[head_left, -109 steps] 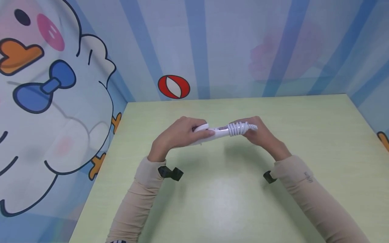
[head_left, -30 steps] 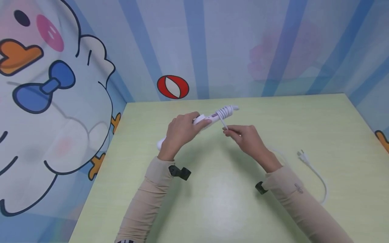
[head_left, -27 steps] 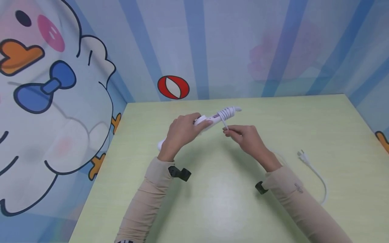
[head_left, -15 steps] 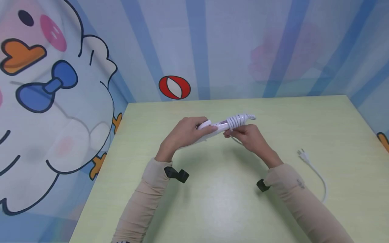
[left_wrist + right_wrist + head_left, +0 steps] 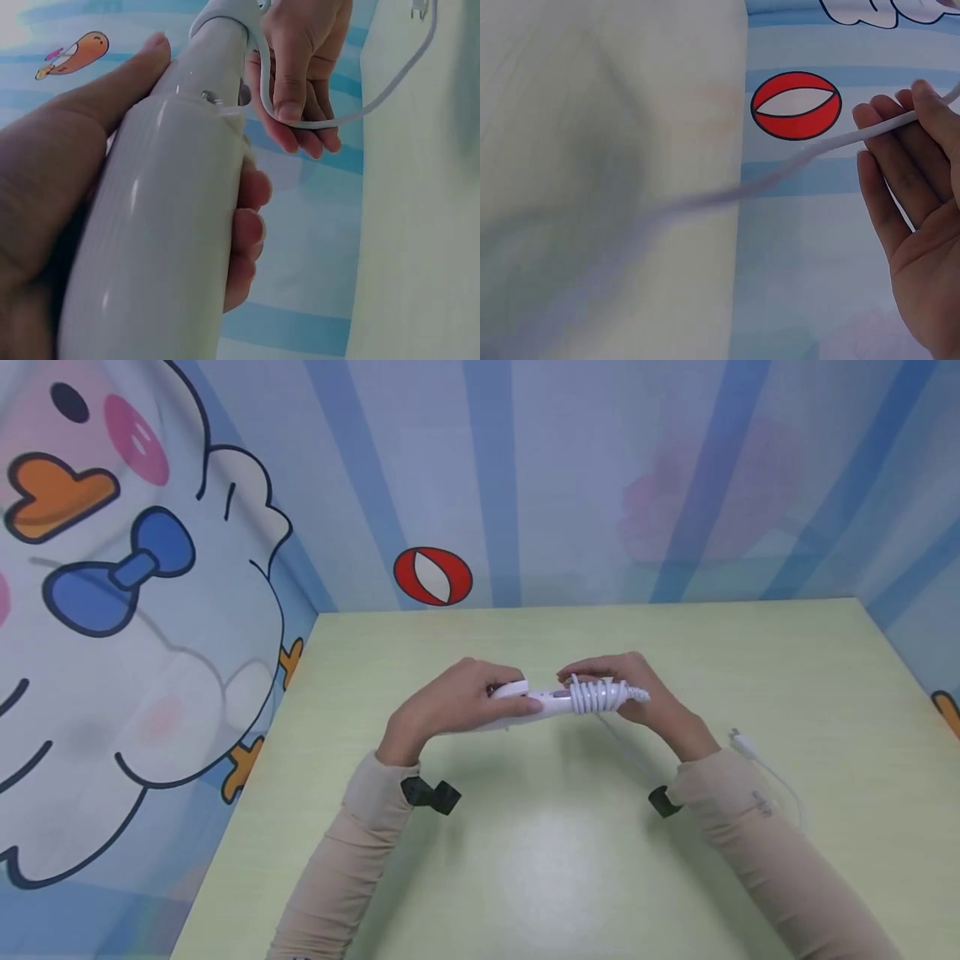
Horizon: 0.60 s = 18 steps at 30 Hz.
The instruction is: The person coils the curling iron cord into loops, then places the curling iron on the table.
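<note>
My left hand (image 5: 453, 700) grips a white curling iron (image 5: 550, 702) around its body, thumb along the top, holding it above the table. Several turns of its white power cord (image 5: 596, 697) are wound round the handle near the ribbed cord end, which points right. Behind the handle, my right hand (image 5: 641, 681) pinches the loose run of the cord between thumb and fingers, as the right wrist view shows with the cord (image 5: 840, 141) lying across the fingers. In the left wrist view the curling iron (image 5: 161, 217) fills the foreground, its far end hidden below.
The cord's plug (image 5: 741, 741) lies on the pale green table (image 5: 547, 860) at the right, with cord curving from it toward the right sleeve. Printed walls (image 5: 570, 485) stand behind and beside the table.
Cord has been wound round the handle, and the plug end now shows on the table. Since half a second ago, the iron has lowered and levelled; the right hand has passed behind it.
</note>
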Each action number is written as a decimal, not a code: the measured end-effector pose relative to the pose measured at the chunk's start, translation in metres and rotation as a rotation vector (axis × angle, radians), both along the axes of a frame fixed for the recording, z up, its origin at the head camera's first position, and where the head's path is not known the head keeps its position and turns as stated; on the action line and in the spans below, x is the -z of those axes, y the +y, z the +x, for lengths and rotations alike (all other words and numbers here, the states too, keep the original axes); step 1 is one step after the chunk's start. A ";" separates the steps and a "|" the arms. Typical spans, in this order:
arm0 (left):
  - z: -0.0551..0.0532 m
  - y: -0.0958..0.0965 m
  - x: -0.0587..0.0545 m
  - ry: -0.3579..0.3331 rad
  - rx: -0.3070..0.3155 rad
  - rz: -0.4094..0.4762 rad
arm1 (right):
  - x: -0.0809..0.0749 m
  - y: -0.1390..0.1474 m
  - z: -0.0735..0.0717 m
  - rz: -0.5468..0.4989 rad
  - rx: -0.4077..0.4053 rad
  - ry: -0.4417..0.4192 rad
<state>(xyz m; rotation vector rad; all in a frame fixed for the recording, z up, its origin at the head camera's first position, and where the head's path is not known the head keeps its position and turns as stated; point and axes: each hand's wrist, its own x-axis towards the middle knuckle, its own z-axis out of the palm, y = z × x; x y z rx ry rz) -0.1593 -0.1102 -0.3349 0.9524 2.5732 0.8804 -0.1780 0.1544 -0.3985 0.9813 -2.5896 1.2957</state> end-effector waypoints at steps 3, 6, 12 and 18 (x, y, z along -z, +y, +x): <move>0.002 0.002 -0.003 0.009 0.029 -0.051 | -0.006 0.002 -0.001 0.032 0.007 -0.071; 0.005 0.005 -0.004 0.024 0.046 -0.110 | -0.009 0.005 -0.003 0.095 0.011 -0.052; 0.007 0.010 -0.002 0.045 0.041 -0.206 | -0.016 0.008 -0.005 0.211 0.003 0.086; 0.008 0.018 -0.002 0.070 0.020 -0.337 | -0.026 0.005 -0.004 0.325 -0.002 0.216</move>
